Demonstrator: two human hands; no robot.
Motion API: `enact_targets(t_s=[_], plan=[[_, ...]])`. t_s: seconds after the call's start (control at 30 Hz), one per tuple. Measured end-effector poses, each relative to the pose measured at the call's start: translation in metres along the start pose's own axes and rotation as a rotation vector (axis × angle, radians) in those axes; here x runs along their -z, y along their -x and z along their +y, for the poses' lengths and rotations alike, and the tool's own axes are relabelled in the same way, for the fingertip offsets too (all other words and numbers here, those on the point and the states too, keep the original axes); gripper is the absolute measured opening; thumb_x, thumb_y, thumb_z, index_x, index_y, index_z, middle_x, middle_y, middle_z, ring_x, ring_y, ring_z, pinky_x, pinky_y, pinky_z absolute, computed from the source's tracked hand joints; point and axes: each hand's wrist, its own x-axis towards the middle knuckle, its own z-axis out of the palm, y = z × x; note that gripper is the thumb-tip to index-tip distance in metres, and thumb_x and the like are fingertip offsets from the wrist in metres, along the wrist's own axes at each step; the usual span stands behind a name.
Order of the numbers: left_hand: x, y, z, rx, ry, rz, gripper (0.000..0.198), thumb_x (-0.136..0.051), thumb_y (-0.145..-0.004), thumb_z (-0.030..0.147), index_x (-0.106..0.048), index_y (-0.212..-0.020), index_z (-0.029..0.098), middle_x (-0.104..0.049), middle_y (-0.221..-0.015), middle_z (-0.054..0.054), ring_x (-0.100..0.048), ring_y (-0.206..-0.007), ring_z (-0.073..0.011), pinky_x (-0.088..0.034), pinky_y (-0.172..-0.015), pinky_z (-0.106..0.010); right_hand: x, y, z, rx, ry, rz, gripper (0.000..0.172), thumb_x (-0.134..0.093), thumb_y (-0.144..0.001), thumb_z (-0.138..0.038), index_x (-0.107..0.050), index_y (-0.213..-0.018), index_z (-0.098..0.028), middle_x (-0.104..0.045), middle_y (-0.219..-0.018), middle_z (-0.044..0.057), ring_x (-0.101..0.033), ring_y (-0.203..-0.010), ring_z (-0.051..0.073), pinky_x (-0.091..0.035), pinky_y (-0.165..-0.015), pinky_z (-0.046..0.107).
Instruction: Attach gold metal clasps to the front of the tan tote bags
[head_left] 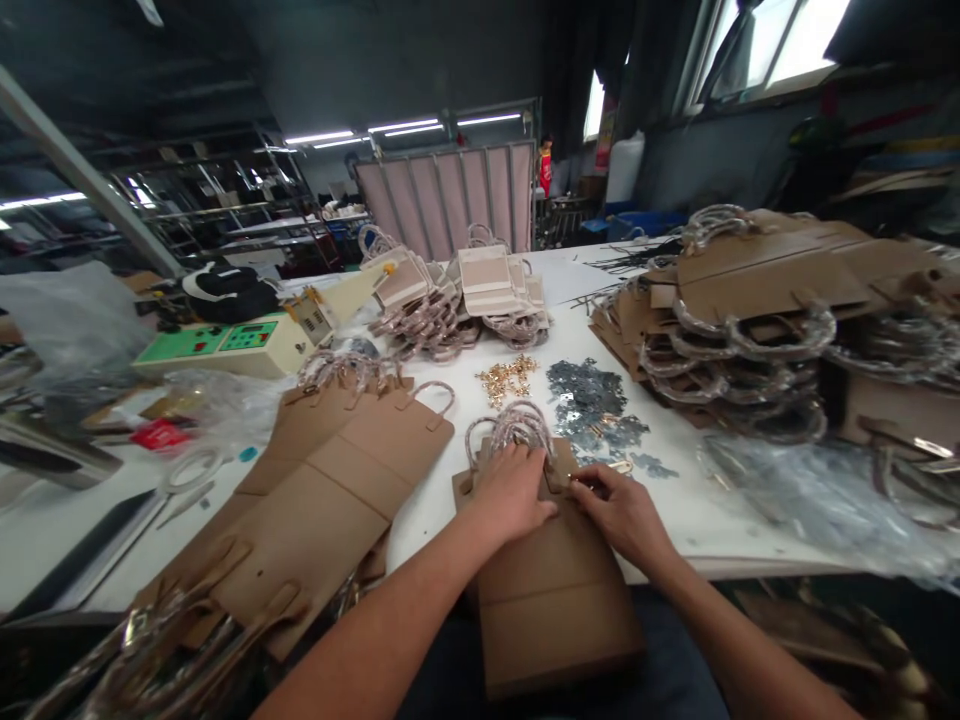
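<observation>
Where the white table (420,515) spreads out before us, we see a heap of brown panels (765,260) with film-wrapped handles at the right and a fanned stack of similar panels (330,470) at the left. Behind these sit a cream machine (270,350) with a green face and some pale bag pieces (487,270). The brown panel (555,600) we are handling lies directly in front, jutting past the table's near edge, its bunched handles (521,420) pointing away. Our left hand (514,490) rests over it at the handles' base, though whether it grips anything we cannot tell. Our right hand (626,510) is pinched narrow at the panel's right side. Beyond lie loose grey metal pieces (589,395) and a pile of gold-coloured bits (506,380). Between our right fingertips is what looks like one small gold fitting (573,479). We judge the handles already on and this panel partway through; plenty of loose metal remains unused, and which heap is finished we cannot say. We can read no brand, and the marks on the red packet (160,434) are too blurred.
</observation>
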Motion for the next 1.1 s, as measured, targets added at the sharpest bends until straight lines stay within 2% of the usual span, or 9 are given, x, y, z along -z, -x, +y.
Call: enact_targets(t_s=[0.1, 0.17, 0.33, 0.47, 0.7, 0.83, 0.97, 1.1], plan=[[0.006, -0.007, 0.000, 0.049, 0.031, -0.033, 0.056, -0.081, -0.072, 0.047, -0.061, -0.114, 0.017, -0.066, -0.121, -0.016, -0.061, -0.115, -0.0373, -0.050, -0.100, -0.048, 0.004, 0.000, -0.001, 0.010, 0.056, 0.003, 0.027, -0.064, -0.087, -0.047, -0.075, -0.094, -0.024, -0.076, -0.084, 0.003, -0.071, -0.075, 0.023, -0.052, -0.070, 0.033], [0.009, -0.011, 0.000, 0.086, 0.051, -0.048, 0.052, -0.081, -0.070, 0.046, -0.061, -0.109, 0.018, -0.069, -0.115, -0.014, -0.065, -0.108, -0.0356, -0.053, -0.092, -0.045, 0.006, 0.000, 0.000, 0.011, 0.054, -0.006, 0.025, -0.064, -0.087, -0.046, -0.075, -0.094, -0.024, -0.076, -0.084, 0.002, -0.071, -0.075, 0.022, -0.051, -0.070, 0.032], [0.014, -0.016, -0.001, 0.142, 0.100, -0.100, 0.051, -0.081, -0.068, 0.045, -0.058, -0.107, 0.022, -0.073, -0.107, -0.009, -0.071, -0.094, -0.0322, -0.054, -0.077, -0.038, 0.009, 0.005, 0.004, 0.028, 0.078, 0.006, 0.022, -0.065, -0.089, -0.044, -0.075, -0.094, -0.026, -0.075, -0.083, 0.000, -0.068, -0.072, 0.020, -0.050, -0.068, 0.031], [0.018, -0.017, 0.003, 0.164, 0.114, -0.127, 0.051, -0.079, -0.069, 0.045, -0.056, -0.109, 0.023, -0.074, -0.105, -0.008, -0.072, -0.091, -0.0318, -0.053, -0.073, -0.037, 0.004, 0.009, 0.004, 0.030, 0.098, 0.034, 0.019, -0.064, -0.089, -0.043, -0.075, -0.091, -0.027, -0.075, -0.084, -0.001, -0.069, -0.074, 0.020, -0.050, -0.070, 0.031], [0.020, -0.013, 0.008, 0.165, 0.124, -0.131, 0.049, -0.079, -0.072, 0.044, -0.055, -0.109, 0.024, -0.074, -0.099, -0.007, -0.072, -0.091, -0.0320, -0.051, -0.074, -0.037, -0.002, 0.015, 0.001, 0.062, 0.096, 0.078, 0.020, -0.063, -0.090, -0.042, -0.074, -0.090, -0.025, -0.076, -0.085, 0.001, -0.071, -0.076, 0.021, -0.052, -0.071, 0.032], [0.017, -0.009, 0.013, 0.156, 0.182, -0.079, 0.043, -0.077, -0.075, 0.036, -0.054, -0.109, 0.026, -0.073, -0.094, -0.003, -0.071, -0.088, -0.0291, -0.048, -0.072, -0.034, -0.008, 0.020, 0.003, 0.122, 0.110, 0.135, 0.019, -0.063, -0.092, -0.040, -0.073, -0.091, -0.024, -0.076, -0.088, 0.002, -0.071, -0.077, 0.021, -0.052, -0.073, 0.031], [0.014, -0.006, 0.016, 0.161, 0.279, 0.014, 0.032, -0.074, -0.078, 0.029, -0.054, -0.103, 0.026, -0.072, -0.091, 0.000, -0.070, -0.085, -0.0256, -0.046, -0.071, -0.033, -0.011, 0.024, 0.006, 0.138, 0.124, 0.136, 0.019, -0.063, -0.093, -0.041, -0.072, -0.093, -0.024, -0.075, -0.088, 0.002, -0.069, -0.075, 0.020, -0.052, -0.072, 0.032], [0.011, -0.005, 0.016, 0.179, 0.393, 0.087, 0.023, -0.070, -0.080, 0.022, -0.055, -0.097, 0.026, -0.072, -0.092, 0.001, -0.069, -0.089, -0.0231, -0.047, -0.076, -0.033, -0.009, 0.024, 0.004, 0.126, 0.063, 0.140, 0.023, -0.063, -0.093, -0.039, -0.069, -0.110, -0.024, -0.074, -0.088, 0.001, -0.069, -0.077, 0.019, -0.053, -0.075, 0.031]])
